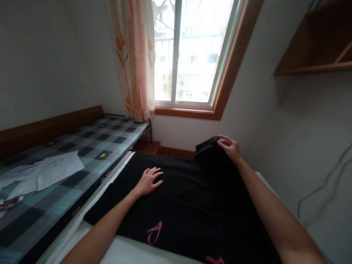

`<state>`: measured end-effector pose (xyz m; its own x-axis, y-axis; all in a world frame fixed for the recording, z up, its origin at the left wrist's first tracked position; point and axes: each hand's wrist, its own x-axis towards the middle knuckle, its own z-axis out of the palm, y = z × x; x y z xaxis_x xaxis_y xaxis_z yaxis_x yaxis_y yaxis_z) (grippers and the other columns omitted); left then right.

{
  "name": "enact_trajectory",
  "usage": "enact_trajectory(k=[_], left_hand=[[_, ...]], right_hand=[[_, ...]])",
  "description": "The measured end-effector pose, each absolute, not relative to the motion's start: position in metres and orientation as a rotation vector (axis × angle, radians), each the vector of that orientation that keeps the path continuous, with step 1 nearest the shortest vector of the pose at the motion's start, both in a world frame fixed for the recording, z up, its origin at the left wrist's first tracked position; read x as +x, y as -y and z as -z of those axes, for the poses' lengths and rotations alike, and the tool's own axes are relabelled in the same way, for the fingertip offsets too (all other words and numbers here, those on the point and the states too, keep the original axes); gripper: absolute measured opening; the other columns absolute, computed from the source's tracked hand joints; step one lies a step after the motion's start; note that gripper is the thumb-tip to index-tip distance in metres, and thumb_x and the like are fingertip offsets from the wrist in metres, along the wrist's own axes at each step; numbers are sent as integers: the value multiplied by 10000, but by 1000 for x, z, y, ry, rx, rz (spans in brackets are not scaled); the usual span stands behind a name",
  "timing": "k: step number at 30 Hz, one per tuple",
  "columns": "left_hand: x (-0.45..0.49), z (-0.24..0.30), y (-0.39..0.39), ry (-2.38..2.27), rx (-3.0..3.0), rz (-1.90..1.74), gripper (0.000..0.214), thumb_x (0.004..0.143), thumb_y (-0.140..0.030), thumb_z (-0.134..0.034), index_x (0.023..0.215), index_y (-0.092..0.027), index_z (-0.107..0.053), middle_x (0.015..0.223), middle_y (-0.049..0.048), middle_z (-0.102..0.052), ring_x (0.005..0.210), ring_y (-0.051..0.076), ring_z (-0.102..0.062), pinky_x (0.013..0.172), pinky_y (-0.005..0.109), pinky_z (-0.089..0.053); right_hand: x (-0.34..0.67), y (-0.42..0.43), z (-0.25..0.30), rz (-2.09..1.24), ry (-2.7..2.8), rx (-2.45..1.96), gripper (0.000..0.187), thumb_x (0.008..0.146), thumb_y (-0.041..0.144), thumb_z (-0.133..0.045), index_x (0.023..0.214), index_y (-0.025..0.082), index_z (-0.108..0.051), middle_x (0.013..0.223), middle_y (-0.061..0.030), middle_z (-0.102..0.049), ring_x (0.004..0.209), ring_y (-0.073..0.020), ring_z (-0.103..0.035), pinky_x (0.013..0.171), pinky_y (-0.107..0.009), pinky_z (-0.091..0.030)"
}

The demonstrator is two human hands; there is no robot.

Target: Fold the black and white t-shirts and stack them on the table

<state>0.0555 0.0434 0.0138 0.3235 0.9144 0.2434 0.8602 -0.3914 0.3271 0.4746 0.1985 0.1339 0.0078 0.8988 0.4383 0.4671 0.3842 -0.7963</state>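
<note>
Perhaps lettering [215, 260], cropped, on black cloth [187, 190].

Pink-printed black cloth [189, 198], spread, edge lifted

Brt window [196, 62] w/ curtain [139, 62], wht walls [52, 58]

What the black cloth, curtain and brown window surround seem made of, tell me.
Black cloth: matte fabric, perhaps cotton; bending softly where the right hand holds it.
Curtain: printed fabric, fibre unclear; it hangs in soft folds.
Brown window surround: likely varnished wood, by its colour and slight sheen.
</note>
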Motion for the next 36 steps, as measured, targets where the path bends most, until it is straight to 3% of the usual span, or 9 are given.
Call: enact_trajectory(k=[3, 7, 12, 19, 25, 30, 36], left_hand=[[54, -13, -44, -1638, 2431, -604, 455, 901, -498, -506, 1316, -317, -547, 1448, 32, -478, 1374, 254, -369, 1157, 504, -206], [56, -14, -44, -1652, 2394, -660, 403, 901, -467, -519, 1259, -297, -592, 1403, 45, -518, 1343, 257, -404, 1144, 513, -219], [86, -30, -57, -1579, 2274, -907, 329, 916, -435, -497, 1135, -243, -652, 1194, 66, -628, 1157, 237, -540, 1027, 427, -387], [181, -50, -126, -1401, 1614, -909, 383, 840, -363, -626, 1174, -177, -616, 904, 56, -691, 837, 166, -635, 772, 255, -491], [227, -51, -169, -1325, 1435, -837, 353, 812, -289, -656, 1123, -121, -641, 811, 63, -688, 634, 122, -598, 541, 203, -454], [242, -47, -183, -1211, 1404, -925, 297, 700, -123, -726, 997, -125, -705, 752, 36, -678, 642, 109, -607, 605, 204, -477], [251, -28, -189, -1217, 1364, -1064, 304, 651, -146, -768, 950, -117, -721, 626, -6, -619, 586, 102, -575, 613, 225, -474]], right_hand=[[474, -127, -146, -914, 2086, -1108, 530, 725, 545, -690, 1110, 181, -704, 907, -64, -723, 842, -217, -654, 810, -347, -512], [490, -49, -125, -1205, 2433, -1204, 402, 737, 518, -685, 991, 213, -747, 993, -65, -725, 957, -244, -647, 898, -347, -485], [527, -36, -75, -952, 2073, -1665, 407, 751, 508, -618, 976, 178, -699, 884, -91, -704, 808, -230, -649, 742, -323, -510], [535, -66, -38, -881, 1419, -1870, 642, 764, 400, -623, 1326, 147, -443, 717, -17, -606, 640, -187, -617, 542, -284, -506], [521, -76, -29, -809, 1170, -1603, 537, 638, 263, -697, 1152, 197, -558, 790, -14, -610, 667, -167, -604, 570, -283, -532], [531, -89, -26, -872, 973, -1372, 440, 584, 276, -700, 1006, 189, -611, 761, -20, -639, 668, -175, -622, 547, -271, -516], [542, -113, -18, -751, 951, -1453, 360, 551, 337, -715, 862, 181, -622, 664, -24, -641, 602, -179, -613, 543, -288, -501]])
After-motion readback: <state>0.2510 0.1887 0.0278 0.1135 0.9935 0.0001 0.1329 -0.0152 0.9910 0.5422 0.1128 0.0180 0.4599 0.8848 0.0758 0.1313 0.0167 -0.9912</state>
